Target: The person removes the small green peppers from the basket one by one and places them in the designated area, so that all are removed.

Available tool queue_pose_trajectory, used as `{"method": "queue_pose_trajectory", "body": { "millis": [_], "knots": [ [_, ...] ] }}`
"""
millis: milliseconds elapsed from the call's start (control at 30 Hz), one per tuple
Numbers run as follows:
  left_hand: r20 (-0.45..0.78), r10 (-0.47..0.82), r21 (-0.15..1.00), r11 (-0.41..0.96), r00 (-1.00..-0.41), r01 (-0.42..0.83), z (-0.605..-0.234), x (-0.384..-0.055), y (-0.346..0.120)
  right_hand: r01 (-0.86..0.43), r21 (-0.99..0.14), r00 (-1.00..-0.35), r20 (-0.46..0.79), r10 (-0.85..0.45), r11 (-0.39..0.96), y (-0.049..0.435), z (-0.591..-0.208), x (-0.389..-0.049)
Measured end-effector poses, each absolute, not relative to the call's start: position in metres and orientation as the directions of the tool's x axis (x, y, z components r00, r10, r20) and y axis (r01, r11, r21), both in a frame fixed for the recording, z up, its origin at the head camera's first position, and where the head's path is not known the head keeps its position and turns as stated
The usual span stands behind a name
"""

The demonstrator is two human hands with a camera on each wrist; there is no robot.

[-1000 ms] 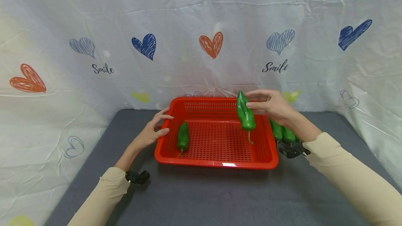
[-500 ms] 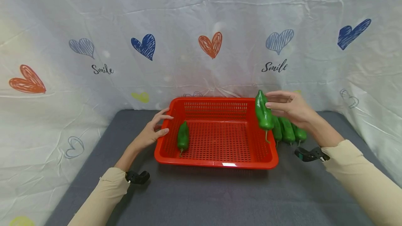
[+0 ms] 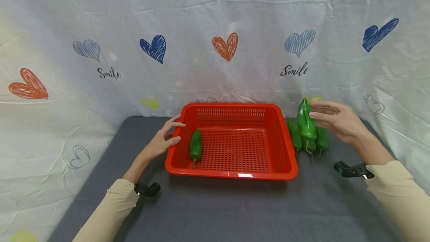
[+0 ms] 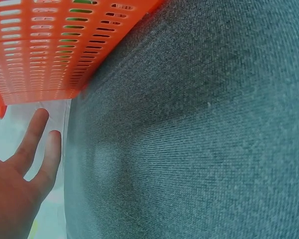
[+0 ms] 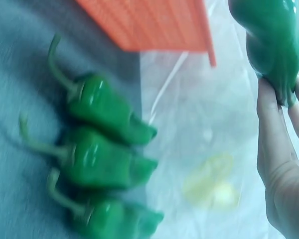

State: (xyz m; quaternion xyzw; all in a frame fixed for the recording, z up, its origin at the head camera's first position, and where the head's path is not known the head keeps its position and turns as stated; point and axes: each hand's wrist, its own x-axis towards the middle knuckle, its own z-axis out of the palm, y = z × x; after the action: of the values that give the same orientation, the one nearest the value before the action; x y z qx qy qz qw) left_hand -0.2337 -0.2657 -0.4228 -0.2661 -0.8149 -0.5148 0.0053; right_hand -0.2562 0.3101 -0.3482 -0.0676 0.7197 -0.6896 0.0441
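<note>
A glossy green pepper (image 3: 306,122) with its stem pointing down is pinched between the thumb and fingers of my right hand (image 3: 336,120). It hangs above other green peppers (image 3: 295,137), which lie side by side to the right of a red basket (image 3: 231,174). Three lying peppers (image 5: 107,159) show in the right wrist view. My left hand (image 3: 162,139) rests at the basket's left rim, its fingers fairly straight. Two of its fingers (image 4: 50,159) stand clear of the basket wall in the left wrist view. Inside the basket, one green pepper (image 3: 196,146) lies at the left.
A dark grey cloth (image 3: 215,212) covers the table. Behind it hangs a white curtain (image 3: 188,18) printed with hearts and "Smile". Black wrist cameras (image 3: 147,189) sit on both wrists.
My right hand has moved right with the pepper, from over the basket's right side to above the peppers beside it. The left hand and basket have stayed put.
</note>
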Motion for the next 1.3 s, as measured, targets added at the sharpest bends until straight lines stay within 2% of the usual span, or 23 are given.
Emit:
{"method": "queue_pose_trajectory", "body": {
  "millis": [200, 433, 767, 1000, 1167, 1300],
  "knots": [
    [0.265, 0.425, 0.845, 0.331, -0.866, 0.421, -0.422, -0.233, -0.266, -0.03, -0.999, -0.98, 0.037, -0.197, -0.037, 0.341, -0.361, -0.257],
    [0.273, 0.428, 0.839, 0.332, -0.862, 0.431, -0.422, -0.234, -0.266, -0.034, -0.998, -0.989, 0.027, -0.145, 0.05, 0.367, -0.377, -0.259],
    [0.283, 0.432, 0.836, 0.327, -0.857, 0.44, -0.421, -0.233, -0.265, 0.003, -1.0, -0.986, -0.002, -0.166, -0.007, 0.404, -0.391, -0.262],
    [0.275, 0.434, 0.847, 0.313, -0.858, 0.43, -0.42, -0.233, -0.264, 0.016, -0.999, -0.982, -0.024, -0.189, 0.04, 0.423, -0.4, -0.265],
    [0.275, 0.431, 0.848, 0.314, -0.86, 0.428, -0.42, -0.232, -0.265, 0.037, -0.999, -0.981, -0.035, -0.192, -0.007, 0.433, -0.406, -0.27],
    [0.28, 0.427, 0.841, 0.322, -0.86, 0.434, -0.42, -0.233, -0.264, 0.06, -0.998, -0.98, -0.06, -0.19, 0.007, 0.439, -0.413, -0.273]
  ]
}}
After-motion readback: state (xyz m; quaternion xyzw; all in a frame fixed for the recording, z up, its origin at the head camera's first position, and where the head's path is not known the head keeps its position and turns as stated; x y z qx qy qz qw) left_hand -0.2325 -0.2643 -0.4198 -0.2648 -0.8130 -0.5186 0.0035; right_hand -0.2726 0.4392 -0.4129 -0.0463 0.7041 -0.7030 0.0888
